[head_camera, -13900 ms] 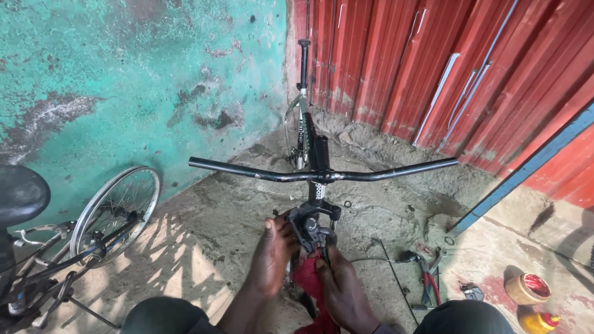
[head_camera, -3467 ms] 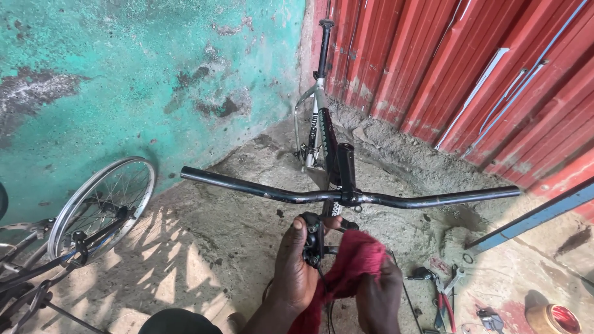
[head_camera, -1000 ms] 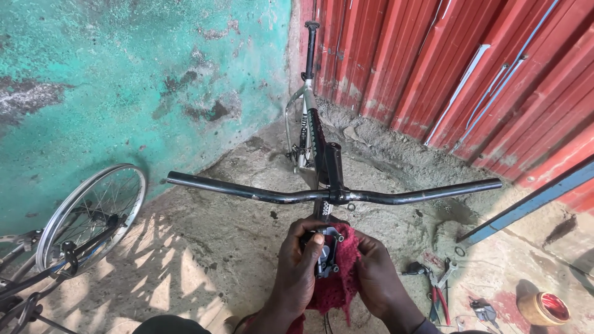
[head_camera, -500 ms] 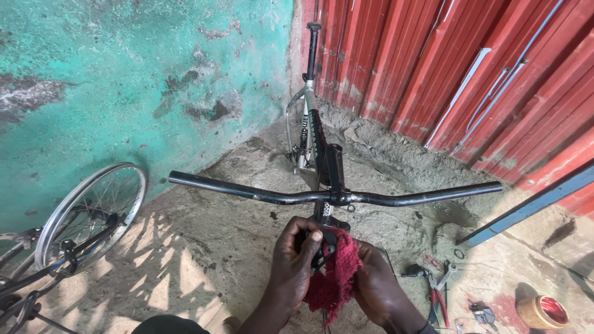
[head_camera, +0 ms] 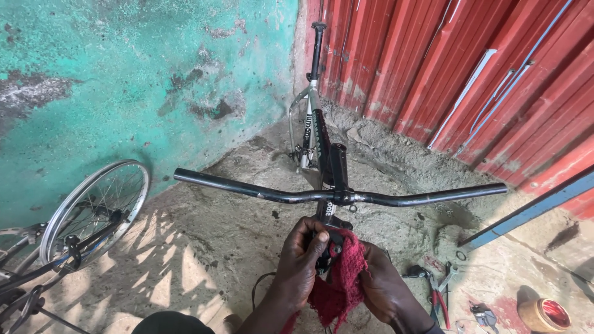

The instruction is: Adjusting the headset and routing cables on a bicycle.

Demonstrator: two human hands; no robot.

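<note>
Left hand [head_camera: 303,263] wrapped around black fork part [head_camera: 327,247] just below handlebar [head_camera: 334,196], thumb on top, grip clamped on it. Right hand [head_camera: 385,286] pressing red rag [head_camera: 343,278] against same part, grip closed on rag. Bare bike frame [head_camera: 315,133] upside-down on concrete floor [head_camera: 235,210], in corner between teal wall and red metal sheeting. Loose wheel [head_camera: 93,210] at left. Pliers [head_camera: 438,294] and small tin [head_camera: 544,314] on floor at right.
</note>
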